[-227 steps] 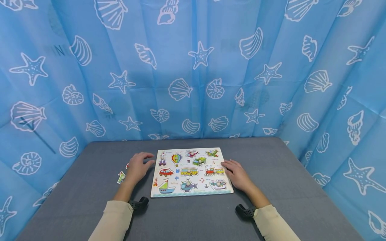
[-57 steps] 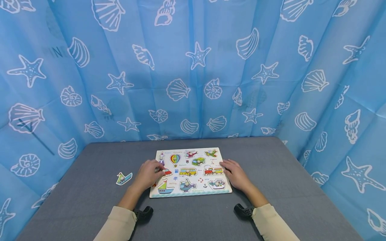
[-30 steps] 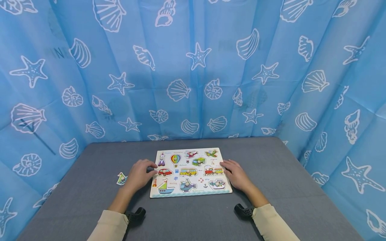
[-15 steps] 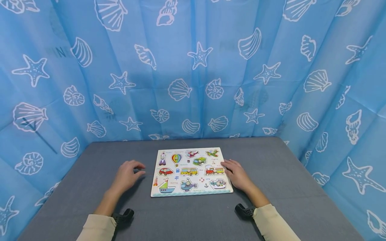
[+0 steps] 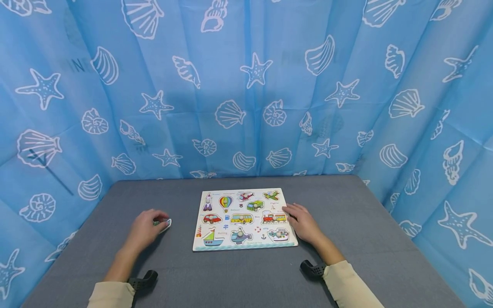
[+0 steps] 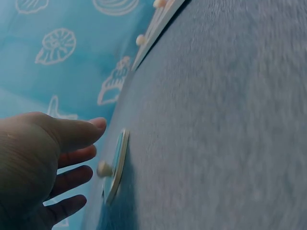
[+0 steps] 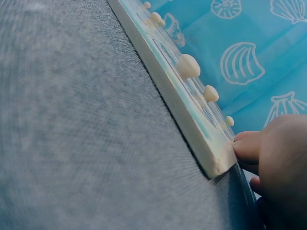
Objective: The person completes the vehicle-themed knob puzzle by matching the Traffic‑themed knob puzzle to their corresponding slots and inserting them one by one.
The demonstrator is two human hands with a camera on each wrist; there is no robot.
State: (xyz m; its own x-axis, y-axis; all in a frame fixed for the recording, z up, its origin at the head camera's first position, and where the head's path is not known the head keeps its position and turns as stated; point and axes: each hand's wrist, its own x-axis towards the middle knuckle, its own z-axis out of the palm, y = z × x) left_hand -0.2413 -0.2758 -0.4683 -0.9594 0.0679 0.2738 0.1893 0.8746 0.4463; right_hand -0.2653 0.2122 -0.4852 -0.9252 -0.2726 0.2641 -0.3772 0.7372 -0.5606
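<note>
My left hand (image 5: 144,229) is over a loose sailboat puzzle piece (image 5: 166,224) on the table, left of the board. In the left wrist view, the thumb and fingers are spread and apart from the piece's wooden knob (image 6: 104,168). Part of the piece is hidden under the hand in the head view. A wooden peg puzzle board (image 5: 227,233) with printed vehicles lies flat in front. My right hand (image 5: 306,224) touches the board's right edge with its thumb and fingers. A red car (image 5: 212,219) sits at the board's left side, above a sailboat picture (image 5: 212,239).
A grey cloth-covered table (image 5: 246,278) spans the work area. Blue curtains with white shells (image 5: 231,114) hang behind and on both sides. Wooden knobs (image 7: 188,66) stand up from the board. A black wrist mount (image 5: 144,281) is strapped to each wrist.
My left hand has moved left from the red car on the board to the sailboat piece. A red piece seen left of the board earlier is gone from there. My right hand stays put.
</note>
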